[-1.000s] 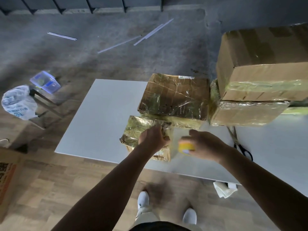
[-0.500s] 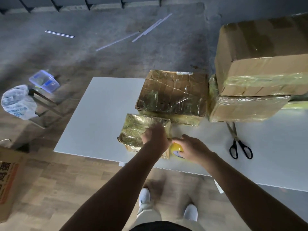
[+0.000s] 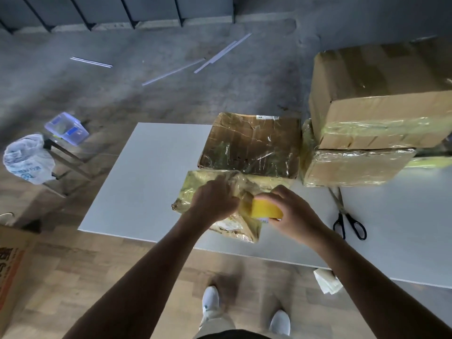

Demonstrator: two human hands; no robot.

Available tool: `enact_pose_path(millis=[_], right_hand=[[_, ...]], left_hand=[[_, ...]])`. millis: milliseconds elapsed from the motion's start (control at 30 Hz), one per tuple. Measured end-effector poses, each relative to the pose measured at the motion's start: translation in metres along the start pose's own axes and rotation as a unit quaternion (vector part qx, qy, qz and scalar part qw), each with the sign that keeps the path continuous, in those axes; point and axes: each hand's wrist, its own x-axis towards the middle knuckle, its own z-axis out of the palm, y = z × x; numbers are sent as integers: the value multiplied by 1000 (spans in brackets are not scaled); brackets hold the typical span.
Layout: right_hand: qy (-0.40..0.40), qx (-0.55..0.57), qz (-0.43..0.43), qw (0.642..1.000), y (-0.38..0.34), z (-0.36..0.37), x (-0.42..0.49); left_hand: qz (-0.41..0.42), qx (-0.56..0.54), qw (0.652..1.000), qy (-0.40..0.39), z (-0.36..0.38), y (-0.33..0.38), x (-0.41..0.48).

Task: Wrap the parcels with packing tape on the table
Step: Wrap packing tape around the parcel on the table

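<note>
left hand (image 3: 215, 204): fingers curled, pressing down on small tape-wrapped brown cardboard parcel (image 3: 195, 189)
right hand (image 3: 293, 214): fingers curled round yellow packing-tape roll (image 3: 265, 210) beside it

Scissors (image 3: 342, 209) rt — plastic bag (image 3: 27, 160), tub (image 3: 66, 127) left.

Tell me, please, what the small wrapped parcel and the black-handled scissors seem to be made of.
Small yellowish wrapped parcel: probably cardboard under glossy clear tape, which wrinkles and glints. Black-handled scissors: dull grey blades, likely metal; smooth black handles, possibly plastic.
</note>
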Motion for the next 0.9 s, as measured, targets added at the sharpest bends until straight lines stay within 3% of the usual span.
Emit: enact_pose_path(millis=[167, 267, 433, 700, 800, 900], right_hand=[[22, 57, -10, 998, -10, -36, 15], [-9, 55, -20, 998, -17, -38, 26], [-46, -70, -47, 995, -31, -49, 46], [-121, -226, 17, 967, -51, -49, 59], [-147, -262, 7, 954, -54, -41, 59], [-127, -260, 9, 957, -61, -36, 69]], left_hand=[[-6, -144, 990, 6, -13, -37, 3], [-19, -204, 979, 24, -15, -54, 12], [-25, -263, 963, 49, -15, -72, 24], [-23, -335, 942, 17, -17, -99, 31], [-14, -312, 949, -38, -21, -110, 34], [-42, -241, 969, -28, -25, -110, 38]])
